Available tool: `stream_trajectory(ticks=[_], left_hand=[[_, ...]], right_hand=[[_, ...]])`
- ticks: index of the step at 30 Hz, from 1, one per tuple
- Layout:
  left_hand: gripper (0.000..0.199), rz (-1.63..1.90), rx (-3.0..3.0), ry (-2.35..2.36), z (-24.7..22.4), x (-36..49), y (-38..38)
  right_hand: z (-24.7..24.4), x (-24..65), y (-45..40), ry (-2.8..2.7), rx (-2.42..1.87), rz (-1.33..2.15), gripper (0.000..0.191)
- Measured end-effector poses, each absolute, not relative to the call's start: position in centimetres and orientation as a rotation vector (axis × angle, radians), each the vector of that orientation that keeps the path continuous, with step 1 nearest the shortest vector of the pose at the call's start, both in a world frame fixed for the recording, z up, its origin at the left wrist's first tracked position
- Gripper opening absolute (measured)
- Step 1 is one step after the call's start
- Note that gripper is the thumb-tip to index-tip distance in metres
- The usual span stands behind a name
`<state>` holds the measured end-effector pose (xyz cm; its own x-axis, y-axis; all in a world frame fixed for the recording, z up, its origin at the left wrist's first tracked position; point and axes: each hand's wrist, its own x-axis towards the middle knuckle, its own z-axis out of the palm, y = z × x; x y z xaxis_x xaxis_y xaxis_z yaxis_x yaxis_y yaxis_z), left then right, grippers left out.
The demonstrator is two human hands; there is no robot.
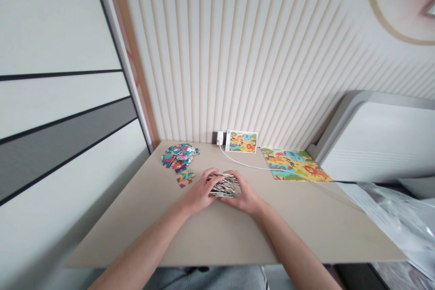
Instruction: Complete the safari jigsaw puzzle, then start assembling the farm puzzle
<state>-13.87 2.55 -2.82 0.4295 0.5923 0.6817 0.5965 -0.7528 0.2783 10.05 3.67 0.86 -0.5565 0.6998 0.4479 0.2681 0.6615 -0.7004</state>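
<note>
Between my two hands is a thick stack of jigsaw puzzle pieces (224, 186), seen mostly by their pale edges, at the middle of the table. My left hand (203, 191) is curled round the stack's left side, and my right hand (245, 194) grips its right side. The pieces lie unevenly on one another. Just left of my left hand lie a few joined or touching puzzle pieces (185, 177) in orange and teal. Behind them is a loose heap of colourful puzzle pieces (180, 156).
A picture card (242, 141) with cartoon animals leans against the ribbed wall. Beside it, a white charger (220, 137) sits in the wall, its cable (244, 164) crossing the table (217, 240) and a flat animal puzzle (295, 164). A headboard (380, 136) stands at right.
</note>
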Motion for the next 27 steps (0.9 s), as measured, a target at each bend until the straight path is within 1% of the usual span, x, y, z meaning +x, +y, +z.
stream_trajectory(ticks=[6, 17, 20, 27], left_hand=[[0.075, -1.272, -2.698, -1.128, -3.12, -13.90, 2.24], [0.074, -1.225, -2.767, -1.217, -3.32, -13.93, 2.16], [0.076, -1.208, -2.757, -1.218, -3.34, -13.94, 2.22], [0.074, -1.269, -2.783, -1.227, -3.60, -13.82, 2.41]], right_hand=[[1.39, 10.10, 3.55, -2.177, -0.732, 0.741, 0.075], [0.79, 10.07, 3.66, -2.217, -0.742, 0.727, 0.080], [0.93, 10.00, 3.60, -2.218, -0.746, 0.725, 0.078], [0.46, 9.98, 3.76, -2.216, -0.799, 0.732, 0.082]])
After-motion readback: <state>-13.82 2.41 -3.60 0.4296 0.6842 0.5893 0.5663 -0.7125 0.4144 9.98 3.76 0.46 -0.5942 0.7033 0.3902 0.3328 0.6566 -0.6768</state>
